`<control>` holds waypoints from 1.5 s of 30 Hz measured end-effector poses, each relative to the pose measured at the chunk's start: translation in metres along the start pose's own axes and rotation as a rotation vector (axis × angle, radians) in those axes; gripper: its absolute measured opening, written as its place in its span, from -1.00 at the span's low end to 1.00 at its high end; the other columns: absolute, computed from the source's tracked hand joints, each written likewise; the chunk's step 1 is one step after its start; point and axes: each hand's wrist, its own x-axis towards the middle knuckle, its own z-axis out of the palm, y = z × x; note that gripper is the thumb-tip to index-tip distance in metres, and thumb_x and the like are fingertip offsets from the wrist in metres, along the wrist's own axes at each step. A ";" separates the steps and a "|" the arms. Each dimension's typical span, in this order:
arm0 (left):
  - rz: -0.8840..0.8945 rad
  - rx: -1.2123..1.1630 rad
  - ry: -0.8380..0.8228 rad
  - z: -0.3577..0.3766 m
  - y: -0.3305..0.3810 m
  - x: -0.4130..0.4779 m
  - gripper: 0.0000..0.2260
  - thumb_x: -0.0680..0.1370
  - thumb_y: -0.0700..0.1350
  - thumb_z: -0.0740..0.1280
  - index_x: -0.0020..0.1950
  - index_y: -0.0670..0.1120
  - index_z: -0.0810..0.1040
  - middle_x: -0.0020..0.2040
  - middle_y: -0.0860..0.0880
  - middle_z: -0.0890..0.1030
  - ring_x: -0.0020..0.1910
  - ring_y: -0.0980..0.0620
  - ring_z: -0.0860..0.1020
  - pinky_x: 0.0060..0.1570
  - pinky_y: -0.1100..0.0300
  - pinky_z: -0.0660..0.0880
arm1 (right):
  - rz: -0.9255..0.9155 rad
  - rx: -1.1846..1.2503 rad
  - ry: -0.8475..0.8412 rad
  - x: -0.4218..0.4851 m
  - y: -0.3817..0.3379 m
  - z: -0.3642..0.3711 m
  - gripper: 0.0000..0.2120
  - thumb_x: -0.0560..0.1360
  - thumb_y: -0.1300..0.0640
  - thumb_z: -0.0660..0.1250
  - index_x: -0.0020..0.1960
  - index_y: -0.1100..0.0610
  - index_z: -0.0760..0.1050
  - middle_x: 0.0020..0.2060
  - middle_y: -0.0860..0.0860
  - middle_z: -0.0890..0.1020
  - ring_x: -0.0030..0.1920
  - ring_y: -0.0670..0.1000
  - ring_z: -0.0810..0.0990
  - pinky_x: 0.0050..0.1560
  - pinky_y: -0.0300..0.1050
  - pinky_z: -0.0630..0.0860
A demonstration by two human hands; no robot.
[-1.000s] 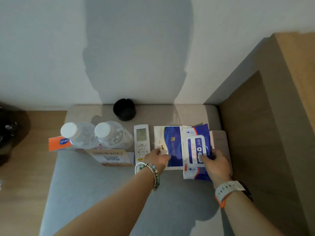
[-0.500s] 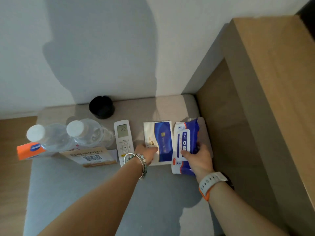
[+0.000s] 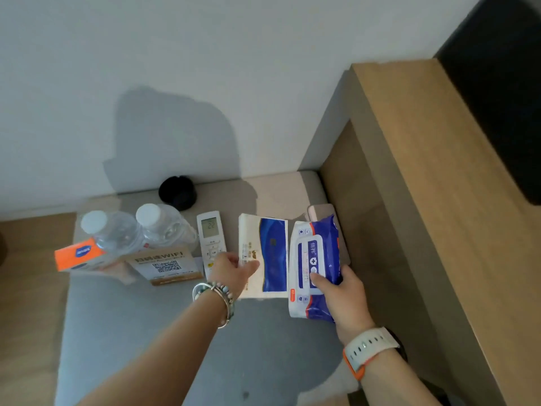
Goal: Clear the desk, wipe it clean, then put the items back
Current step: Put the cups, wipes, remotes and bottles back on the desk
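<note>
Lifting the wipes pack (image 3: 317, 247), flat a second earlier, the right hand (image 3: 344, 297) gripped it; the left hand (image 3: 232, 269) pinched the tissue pack (image 3: 270, 253), clearing apparently beginning.

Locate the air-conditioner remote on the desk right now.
Head view, centre-left: the remote lies flat on the grey desk between the nearer water bottle and the tissue pack, in front of the black round holder, its near end by the left hand.
</note>
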 end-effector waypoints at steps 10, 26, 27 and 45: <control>0.303 -0.340 -0.098 -0.088 0.047 -0.129 -0.90 0.43 -0.21 0.45 -0.08 -0.13 0.59 -0.19 -0.08 0.69 -0.19 -0.09 0.66 -0.07 -0.07 0.59 | -0.202 0.387 -0.035 -0.146 -0.047 -0.033 -0.79 0.45 0.19 0.40 0.03 0.00 0.47 -0.06 0.03 0.66 -0.08 0.08 0.68 -0.10 0.04 0.61; 0.425 -0.304 -0.510 -0.025 -0.004 -0.374 -0.86 0.51 -0.25 0.35 0.05 -0.18 0.49 -0.06 -0.13 0.66 -0.19 -0.05 0.65 -0.29 0.11 0.57 | -0.188 0.874 0.359 -0.401 0.098 -0.166 -0.79 0.42 0.15 0.43 0.01 0.09 0.46 -0.07 0.12 0.65 -0.10 0.15 0.65 -0.19 0.07 0.59; 0.431 -0.276 -0.540 -0.012 -0.008 -0.391 -0.85 0.51 -0.24 0.35 0.06 -0.18 0.48 -0.05 -0.13 0.66 -0.17 -0.06 0.65 -0.27 0.09 0.57 | -0.195 0.916 0.383 -0.415 0.110 -0.180 -0.80 0.43 0.16 0.42 0.00 0.10 0.46 -0.08 0.12 0.65 -0.11 0.15 0.65 -0.23 0.03 0.58; 0.395 0.196 -1.004 0.304 -0.206 -0.724 -0.80 0.49 -0.31 0.34 0.09 -0.24 0.42 -0.05 -0.22 0.62 -0.16 -0.18 0.63 -0.12 -0.07 0.59 | -0.184 1.404 0.854 -0.646 0.437 -0.436 -0.63 0.46 0.17 0.38 0.25 0.17 0.42 -0.01 0.16 0.64 -0.12 0.16 0.64 -0.45 -0.06 0.61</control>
